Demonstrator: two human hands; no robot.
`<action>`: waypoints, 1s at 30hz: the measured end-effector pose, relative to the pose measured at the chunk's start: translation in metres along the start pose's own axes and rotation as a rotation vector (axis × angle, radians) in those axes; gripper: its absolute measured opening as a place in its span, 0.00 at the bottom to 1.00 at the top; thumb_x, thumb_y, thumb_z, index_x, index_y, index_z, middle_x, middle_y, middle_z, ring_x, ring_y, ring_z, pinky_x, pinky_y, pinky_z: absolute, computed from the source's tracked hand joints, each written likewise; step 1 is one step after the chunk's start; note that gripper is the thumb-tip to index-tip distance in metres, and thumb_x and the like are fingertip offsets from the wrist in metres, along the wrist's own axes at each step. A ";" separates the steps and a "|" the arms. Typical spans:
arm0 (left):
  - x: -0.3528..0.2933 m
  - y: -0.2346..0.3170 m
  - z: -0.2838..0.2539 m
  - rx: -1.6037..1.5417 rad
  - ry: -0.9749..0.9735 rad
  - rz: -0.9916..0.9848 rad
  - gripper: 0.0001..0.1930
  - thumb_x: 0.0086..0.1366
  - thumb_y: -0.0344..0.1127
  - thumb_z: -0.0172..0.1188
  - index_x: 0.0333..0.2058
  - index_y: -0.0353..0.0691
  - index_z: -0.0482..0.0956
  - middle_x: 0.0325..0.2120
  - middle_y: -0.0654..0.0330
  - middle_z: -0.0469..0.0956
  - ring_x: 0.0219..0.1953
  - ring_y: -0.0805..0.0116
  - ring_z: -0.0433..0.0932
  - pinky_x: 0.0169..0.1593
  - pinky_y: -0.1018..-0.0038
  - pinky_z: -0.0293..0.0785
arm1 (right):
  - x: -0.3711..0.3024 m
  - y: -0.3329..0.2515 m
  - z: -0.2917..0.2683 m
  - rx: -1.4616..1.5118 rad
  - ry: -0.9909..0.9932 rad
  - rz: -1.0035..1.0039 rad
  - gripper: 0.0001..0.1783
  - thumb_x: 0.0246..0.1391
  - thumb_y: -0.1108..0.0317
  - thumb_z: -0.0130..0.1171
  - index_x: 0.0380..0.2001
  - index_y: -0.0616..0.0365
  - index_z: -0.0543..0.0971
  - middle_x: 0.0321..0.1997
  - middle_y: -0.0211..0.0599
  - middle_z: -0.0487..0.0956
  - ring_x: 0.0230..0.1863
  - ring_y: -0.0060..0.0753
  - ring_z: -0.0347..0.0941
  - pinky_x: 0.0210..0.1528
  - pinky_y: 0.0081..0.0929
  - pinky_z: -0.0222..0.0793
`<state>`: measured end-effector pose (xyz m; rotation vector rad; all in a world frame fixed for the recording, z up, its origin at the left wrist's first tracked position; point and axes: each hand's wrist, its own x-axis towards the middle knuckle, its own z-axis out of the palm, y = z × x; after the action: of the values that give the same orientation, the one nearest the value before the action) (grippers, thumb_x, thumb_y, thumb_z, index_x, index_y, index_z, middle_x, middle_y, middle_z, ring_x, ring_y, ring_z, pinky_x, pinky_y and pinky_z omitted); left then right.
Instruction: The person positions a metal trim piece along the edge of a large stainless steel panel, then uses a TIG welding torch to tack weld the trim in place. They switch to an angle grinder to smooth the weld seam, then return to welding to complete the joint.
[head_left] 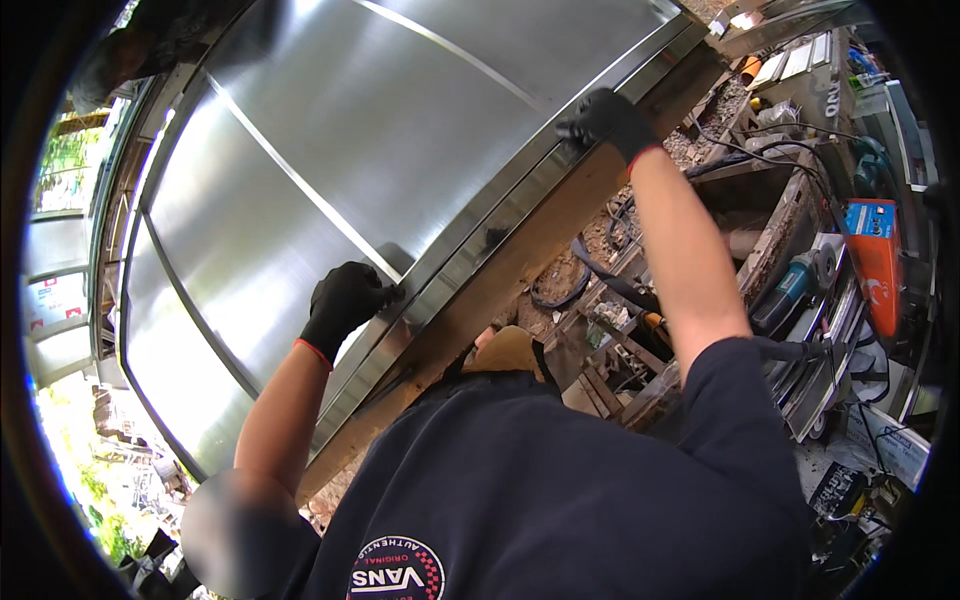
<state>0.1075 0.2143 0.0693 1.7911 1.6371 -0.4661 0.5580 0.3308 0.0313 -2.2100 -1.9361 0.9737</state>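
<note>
A large shiny sheet-metal panel (400, 150) with pale strips across it fills the upper middle. Along its near side runs a metal frame edge (480, 225). My left hand (345, 302), in a black glove with a red cuff, rests at that edge by the lower end of one pale strip (300, 190). Its fingers are curled together, and what lies between them is hidden. Farther up the same edge, to the right, is my right hand (608, 122), gloved alike. Those fingers are bent in against the edge, and whatever they pinch does not show.
On the right, a teal angle grinder (785, 292) lies beside an orange box (873, 265). Black cables (770, 155) cross a worn wooden frame (775, 230) there. Gravel and debris (560, 275) cover the ground below the panel. Metal lengths (825, 360) lie lower right.
</note>
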 end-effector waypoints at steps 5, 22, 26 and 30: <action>0.001 0.005 0.008 0.007 0.035 0.066 0.27 0.48 0.65 0.72 0.28 0.43 0.87 0.26 0.54 0.85 0.32 0.54 0.84 0.39 0.57 0.76 | -0.018 0.016 0.023 0.274 0.259 0.135 0.19 0.44 0.54 0.78 0.17 0.56 0.82 0.21 0.39 0.83 0.26 0.38 0.81 0.36 0.36 0.76; -0.038 0.020 0.072 -0.207 0.495 -0.216 0.43 0.51 0.65 0.71 0.57 0.40 0.72 0.52 0.50 0.74 0.58 0.49 0.71 0.61 0.52 0.64 | -0.002 0.032 0.027 0.094 0.227 -0.145 0.22 0.48 0.50 0.71 0.19 0.60 0.82 0.21 0.41 0.81 0.26 0.38 0.78 0.33 0.37 0.72; -0.042 0.030 0.058 -0.252 0.408 -0.273 0.48 0.50 0.62 0.72 0.62 0.35 0.66 0.59 0.46 0.69 0.62 0.47 0.67 0.67 0.54 0.59 | 0.006 0.048 0.027 0.151 0.216 -0.101 0.23 0.47 0.50 0.72 0.19 0.60 0.82 0.20 0.43 0.80 0.25 0.38 0.78 0.34 0.36 0.72; -0.039 0.029 0.062 -0.253 0.443 -0.299 0.50 0.48 0.63 0.73 0.62 0.37 0.66 0.58 0.46 0.69 0.63 0.47 0.66 0.67 0.53 0.58 | 0.008 0.050 0.029 -0.097 0.253 -0.201 0.23 0.49 0.47 0.69 0.24 0.59 0.83 0.29 0.47 0.83 0.32 0.46 0.80 0.39 0.43 0.74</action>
<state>0.1401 0.1438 0.0565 1.5357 2.1746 0.0230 0.5886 0.3169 -0.0168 -2.0168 -2.0714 0.5556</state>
